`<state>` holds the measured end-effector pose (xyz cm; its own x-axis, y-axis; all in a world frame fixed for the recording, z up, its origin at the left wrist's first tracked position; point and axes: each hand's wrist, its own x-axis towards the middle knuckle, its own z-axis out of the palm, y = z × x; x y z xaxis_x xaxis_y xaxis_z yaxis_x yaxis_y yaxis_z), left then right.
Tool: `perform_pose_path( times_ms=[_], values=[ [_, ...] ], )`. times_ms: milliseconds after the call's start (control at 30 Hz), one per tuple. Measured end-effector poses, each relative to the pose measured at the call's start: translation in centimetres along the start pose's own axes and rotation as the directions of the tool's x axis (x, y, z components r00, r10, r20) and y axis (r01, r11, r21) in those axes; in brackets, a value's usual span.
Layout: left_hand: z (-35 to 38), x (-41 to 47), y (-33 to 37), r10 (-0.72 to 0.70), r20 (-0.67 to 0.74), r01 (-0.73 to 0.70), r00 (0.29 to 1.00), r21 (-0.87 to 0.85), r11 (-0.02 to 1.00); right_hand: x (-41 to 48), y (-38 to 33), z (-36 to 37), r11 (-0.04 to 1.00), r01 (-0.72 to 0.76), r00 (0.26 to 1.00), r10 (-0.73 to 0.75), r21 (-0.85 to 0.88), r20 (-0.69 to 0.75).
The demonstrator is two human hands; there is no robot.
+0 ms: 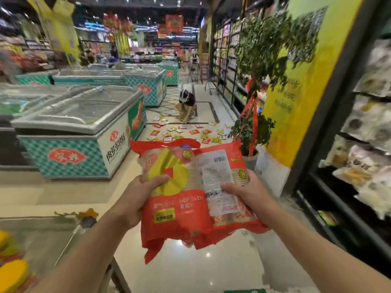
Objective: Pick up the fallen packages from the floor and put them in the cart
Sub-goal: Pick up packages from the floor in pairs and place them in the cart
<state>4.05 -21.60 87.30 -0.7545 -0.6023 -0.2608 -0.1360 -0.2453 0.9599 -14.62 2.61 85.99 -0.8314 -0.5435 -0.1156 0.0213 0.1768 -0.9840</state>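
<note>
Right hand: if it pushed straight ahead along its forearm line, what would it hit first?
The right hand grips the red package with the white label, which lies straight ahead; beyond it probably bare floor, depth unclear.

packages: glossy plastic film | floor: polished, reflective tile | freezer lids: glass

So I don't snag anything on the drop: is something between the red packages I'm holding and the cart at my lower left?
Nothing visible does. The red packages are held up over bare floor, just right of the cart, and the gap between them looks open.
</note>
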Motion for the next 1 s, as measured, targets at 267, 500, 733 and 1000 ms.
perform_pose_path(
  times_ms=[267,500,733,1000],
  values=[
    [2.9,-6.6,6.2,0.015,0.297,-0.031,0.955,0.051,0.998,-13.4,-4.0,-2.8,0.996,0.041,0.953,-0.016,0.078,-0.302],
    [11.9,-13.3,7.5,0.023,0.497,-0.089,0.867,0.109,0.99,-26.4,-4.0,-10.0,0.986,0.094,0.841,-0.003,0.14,-0.541],
    [23.2,-23.2,4.4,-0.023,0.7,-0.138,0.713,0.173,0.975,-43.4,-0.2,-18.4,0.976,0.135,0.639,0.047,0.172,-0.768],
    [37.6,-41.2,-3.5,-0.154,0.891,-0.163,0.427,0.243,0.956,-68.3,3.4,-24.4,0.986,0.131,0.33,0.058,0.107,-0.942]
  ],
)
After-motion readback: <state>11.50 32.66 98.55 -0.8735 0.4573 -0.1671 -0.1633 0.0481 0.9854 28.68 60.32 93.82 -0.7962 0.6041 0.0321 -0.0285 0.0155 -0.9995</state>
